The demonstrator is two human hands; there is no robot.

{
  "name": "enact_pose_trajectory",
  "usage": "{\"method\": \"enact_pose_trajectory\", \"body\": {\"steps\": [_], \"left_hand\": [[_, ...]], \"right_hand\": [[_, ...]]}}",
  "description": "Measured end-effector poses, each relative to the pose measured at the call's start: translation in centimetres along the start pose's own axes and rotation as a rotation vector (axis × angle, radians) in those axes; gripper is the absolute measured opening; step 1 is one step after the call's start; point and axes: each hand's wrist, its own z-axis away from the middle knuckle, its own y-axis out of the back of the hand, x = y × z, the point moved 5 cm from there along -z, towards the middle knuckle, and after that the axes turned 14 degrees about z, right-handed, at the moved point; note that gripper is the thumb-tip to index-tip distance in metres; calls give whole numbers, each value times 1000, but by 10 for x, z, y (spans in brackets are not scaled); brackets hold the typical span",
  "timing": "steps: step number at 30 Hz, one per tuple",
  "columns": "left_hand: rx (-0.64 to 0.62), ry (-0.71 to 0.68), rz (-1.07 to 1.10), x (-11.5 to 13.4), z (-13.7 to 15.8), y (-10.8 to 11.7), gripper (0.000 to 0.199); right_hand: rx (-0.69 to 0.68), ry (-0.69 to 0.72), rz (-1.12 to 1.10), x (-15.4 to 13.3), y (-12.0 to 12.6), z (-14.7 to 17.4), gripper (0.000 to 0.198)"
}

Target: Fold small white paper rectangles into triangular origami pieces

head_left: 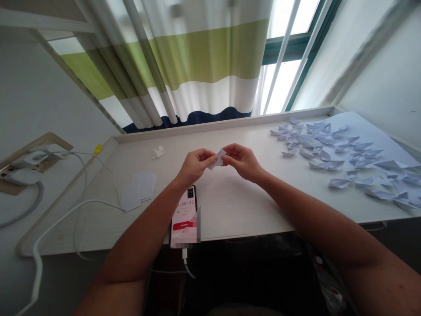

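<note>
A small folded piece of white paper (217, 161) is pinched between my two hands above the middle of the desk. My left hand (196, 166) grips its left side with thumb and fingers. On the other side, my right hand (241, 161) holds the paper's right edge the same way. The lower part of the paper points down to the left; my fingertips cover some of its edges. Many folded paper boats (315, 140) lie spread over the right part of the desk, apart from my hands.
A phone (184, 219) on a charging cable lies at the desk's front edge, below my left forearm. Left of it are flat paper sheets (144, 185) and a crumpled paper (158, 152). White cables (75, 206) run from a wall socket strip (33, 162). A raised rim edges the desk's back.
</note>
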Motion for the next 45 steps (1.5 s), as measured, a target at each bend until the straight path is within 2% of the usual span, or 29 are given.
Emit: {"method": "enact_pose_trajectory", "body": {"steps": [5, 8, 12, 16, 21, 26, 28, 31, 36, 39, 45], "left_hand": [[-44, -54, -186, 5, 3, -4, 30], [-69, -69, -170, 5, 4, -7, 30], [-102, -118, -133, 4, 3, -10, 29], [-75, -170, -167, 5, 6, -10, 30], [-30, -273, -335, 12, 12, -10, 30], [-63, -375, -505, 14, 13, -11, 29], [-70, -357, -497, 13, 13, -13, 29], [-78, -273, -366, 12, 13, -15, 31], [-108, 5, -77, 8, 10, -15, 42], [-115, 139, 2, 7, 11, -15, 42], [-15, 184, 4, 4, 11, -13, 26]], "right_hand": [[146, 104, 226, -6, 8, 3, 44], [187, 197, 351, -12, 10, 8, 36], [162, 310, 484, -17, 9, 9, 31], [151, 454, 594, -20, 9, 9, 25], [139, 538, 732, -21, 5, 10, 19], [98, 586, 711, -21, 1, 11, 17], [91, 590, 728, -21, 1, 10, 19], [94, 600, 790, -22, 4, 8, 22], [106, 631, 963, -25, 7, 10, 18], [75, 664, 1067, -26, 3, 12, 17], [65, 750, 1161, -26, -1, 15, 19]]}}
